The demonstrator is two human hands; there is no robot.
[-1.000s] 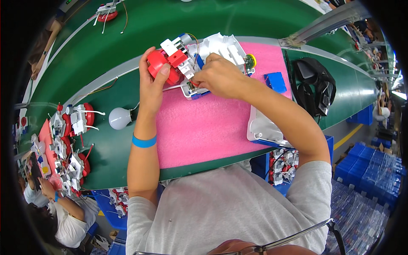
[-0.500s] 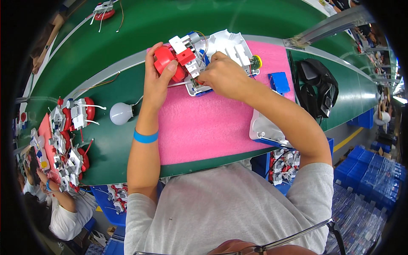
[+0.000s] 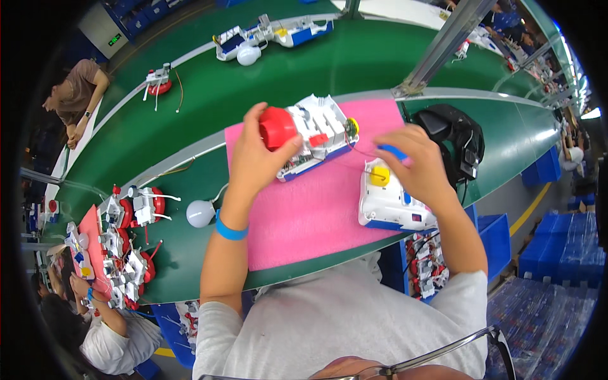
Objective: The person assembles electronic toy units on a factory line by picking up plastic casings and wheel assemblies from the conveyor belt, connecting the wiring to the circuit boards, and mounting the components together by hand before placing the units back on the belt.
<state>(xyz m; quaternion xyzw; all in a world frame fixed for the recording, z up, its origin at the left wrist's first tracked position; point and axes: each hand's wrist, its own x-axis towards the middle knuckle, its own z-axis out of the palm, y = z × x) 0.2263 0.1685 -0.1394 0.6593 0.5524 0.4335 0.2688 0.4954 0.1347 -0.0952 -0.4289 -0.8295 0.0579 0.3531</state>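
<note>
A white-and-blue housing lies on the pink foam mat, with white mechanism parts seated in it and a red round part at its left end. My left hand is closed around that red part, thumb on the near side. Farther right, my right hand has thumb and fingers about a blue block, which they partly hide. Thin wires run from the housing's right end, beside a yellow-rimmed round part. Below my right hand sits a second white-and-blue shell with a yellow block.
A white bulb on a wire lies left of the mat. Several red-and-white assemblies crowd the left. A black bag rests at right. Beyond a rail, more units lie on a green surface. A metal post rises behind.
The red-and-white mechanism now sits down in the housing, still in my left hand. My right hand has left the housing and moved right to the blue block. The view has shifted.
</note>
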